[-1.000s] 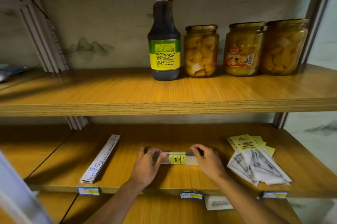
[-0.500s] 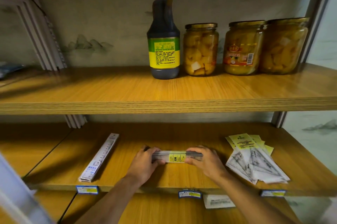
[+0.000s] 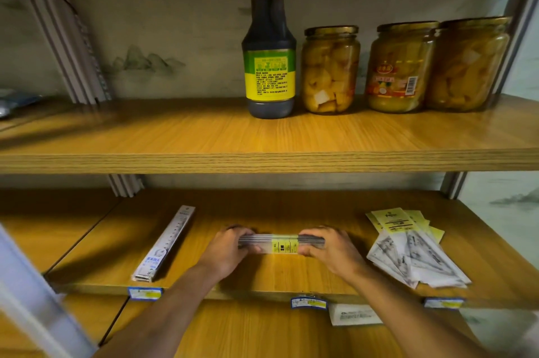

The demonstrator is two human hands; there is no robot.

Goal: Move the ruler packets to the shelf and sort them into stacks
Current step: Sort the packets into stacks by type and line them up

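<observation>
While both forearms reach in over the front edge of the lower wooden shelf [image 3: 291, 206], the left hand [image 3: 226, 251] and the right hand [image 3: 331, 249] each close around one end of a slim bundle of clear-sleeved ruler packets with a yellow label [image 3: 282, 244], holding it level and crosswise near the middle of the board; whether it touches the wood cannot be told. Well to the left on the same shelf lies a long white ruler packet with blue print [image 3: 164, 244], angled away from the viewer. To the right rests a fanned pile of flat packets with yellow headers and grey triangular contents [image 3: 408, 249], near the right hand but apart from it. On the upper wooden shelf [image 3: 175, 136] stand a dark sauce bottle with a green and yellow label [image 3: 269, 48] and three lidded glass jars of yellow fruit pieces [image 3: 404, 66].
</observation>
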